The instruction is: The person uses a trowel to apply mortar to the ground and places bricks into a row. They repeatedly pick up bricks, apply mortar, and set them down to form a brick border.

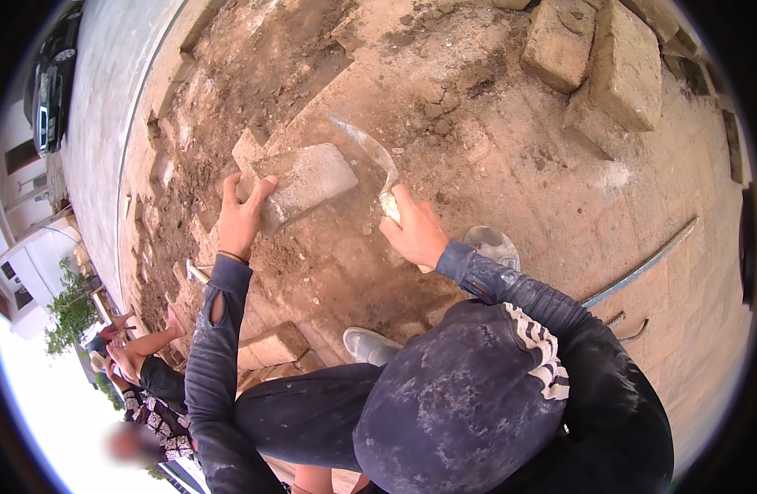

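Observation:
My left hand grips a grey concrete paving block by its near left end, with the thumb on the top face. The block is tilted above the dusty ground, and its underside is hidden. To its right, my right hand is closed round the pale handle of a trowel. The trowel's thin, dirty metal blade points away and to the left, just beyond the block's right corner, apparently apart from it. Another block shows partly behind the held one.
Several blocks are piled at far right, others near my left knee. A long bar lies right; a pale-handled tool is beside my left forearm. Loose soil borders the paving. Another person sits at left.

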{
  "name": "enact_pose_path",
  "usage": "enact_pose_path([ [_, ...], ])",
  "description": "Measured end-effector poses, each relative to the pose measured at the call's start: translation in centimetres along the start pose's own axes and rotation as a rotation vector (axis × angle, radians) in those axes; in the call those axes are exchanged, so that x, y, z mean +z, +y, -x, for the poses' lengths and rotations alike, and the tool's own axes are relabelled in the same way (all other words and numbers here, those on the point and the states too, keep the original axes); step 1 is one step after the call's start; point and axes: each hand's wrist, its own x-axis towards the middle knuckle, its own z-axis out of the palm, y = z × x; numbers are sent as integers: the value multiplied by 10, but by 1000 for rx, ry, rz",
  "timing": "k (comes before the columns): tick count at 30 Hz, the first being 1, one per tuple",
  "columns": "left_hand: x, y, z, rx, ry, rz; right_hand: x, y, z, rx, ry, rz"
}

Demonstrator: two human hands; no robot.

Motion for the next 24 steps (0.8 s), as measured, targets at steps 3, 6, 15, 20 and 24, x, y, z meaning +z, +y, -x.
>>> enact_pose_path([
  [3,7,8,0,-70,-10,92,11,-7,6,-25,-147,73],
  [6,11,20,0,-121,-31,86,37,13,-2,53,-163,60],
  [15,-25,29,4,685,-227,-563,35,7,-28,144,-146,33],
  [20,-9,37,4,529,-133,-458,10,-12,-38,346,-208,-158],
  [24,12,50,-9,289,28,-415,15,-3,-18,164,-47,-115],
])
